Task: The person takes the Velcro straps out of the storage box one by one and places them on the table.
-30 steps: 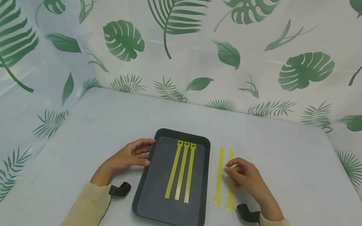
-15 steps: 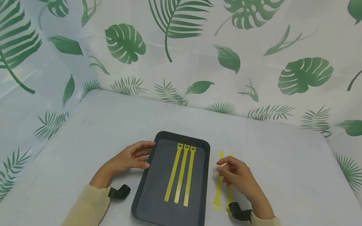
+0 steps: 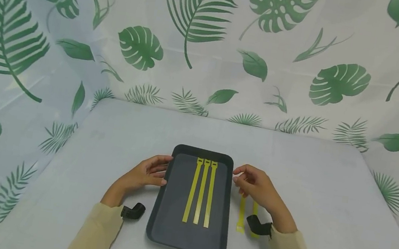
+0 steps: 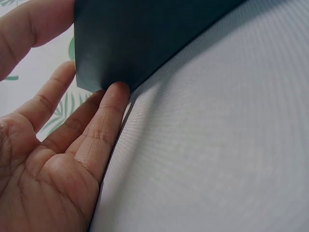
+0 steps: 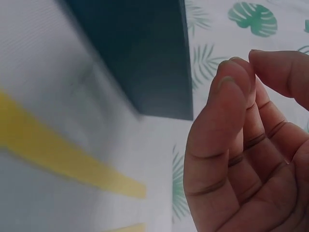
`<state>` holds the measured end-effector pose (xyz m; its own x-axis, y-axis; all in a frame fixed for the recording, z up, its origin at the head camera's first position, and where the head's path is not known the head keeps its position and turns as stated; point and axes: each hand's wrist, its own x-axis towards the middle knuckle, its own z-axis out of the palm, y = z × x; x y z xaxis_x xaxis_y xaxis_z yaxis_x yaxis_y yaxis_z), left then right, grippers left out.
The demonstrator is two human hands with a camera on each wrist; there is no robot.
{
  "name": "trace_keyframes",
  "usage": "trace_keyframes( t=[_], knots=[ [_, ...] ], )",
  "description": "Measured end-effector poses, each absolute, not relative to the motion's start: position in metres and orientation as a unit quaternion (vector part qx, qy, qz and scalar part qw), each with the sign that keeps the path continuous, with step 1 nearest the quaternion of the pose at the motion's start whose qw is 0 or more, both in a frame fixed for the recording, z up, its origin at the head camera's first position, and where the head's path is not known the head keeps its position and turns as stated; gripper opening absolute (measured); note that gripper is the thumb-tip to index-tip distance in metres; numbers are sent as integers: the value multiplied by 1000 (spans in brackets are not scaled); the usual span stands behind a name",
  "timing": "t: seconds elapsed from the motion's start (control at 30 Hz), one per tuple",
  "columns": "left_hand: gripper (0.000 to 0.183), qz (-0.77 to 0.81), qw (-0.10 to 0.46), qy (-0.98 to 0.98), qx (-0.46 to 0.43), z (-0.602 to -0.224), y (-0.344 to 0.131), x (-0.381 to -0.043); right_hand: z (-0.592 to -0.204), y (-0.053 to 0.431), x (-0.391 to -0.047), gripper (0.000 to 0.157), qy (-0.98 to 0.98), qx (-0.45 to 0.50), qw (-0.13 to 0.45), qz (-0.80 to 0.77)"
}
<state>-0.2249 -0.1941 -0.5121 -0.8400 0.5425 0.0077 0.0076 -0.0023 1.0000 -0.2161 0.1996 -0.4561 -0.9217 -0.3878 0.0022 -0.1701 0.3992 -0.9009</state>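
A dark grey rectangular tray (image 3: pixel 169 233) lies in the middle, with three yellow slotted-head cable ties (image 3: pixel 199 197) side by side in it, heads at the far end. My left hand (image 3: pixel 142 174) is at the tray's left edge; in the left wrist view its fairly straight fingers (image 4: pixel 108 111) touch the outer wall (image 4: pixel 145 43). At the far right part of the rim is my right hand (image 3: pixel 257 188), fingers loosely bent and holding nothing. Below it, two more yellow cable ties (image 3: pixel 241 217) lie on the table, heads toward me, their far parts hidden by the hand.
A white cloth (image 3: pixel 138 126) covers the table. Leaf-printed white sheeting (image 3: pixel 206 74) rises at the back and on both sides. A black wrist camera (image 3: pixel 259 225) on the right wrist covers part of the outer tie in the head view.
My right hand has moved left, from over the two loose ties to the tray's right rim. The left hand and the tray keep their places.
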Motion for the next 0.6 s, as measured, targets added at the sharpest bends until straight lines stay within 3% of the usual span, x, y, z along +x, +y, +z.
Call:
trace_keyframes(
  t=[0.6],
  knots=[
    [84,680,200,679,189,-510,-195,-224,-442,173,-227,23,823,-205,111,-519]
  ],
)
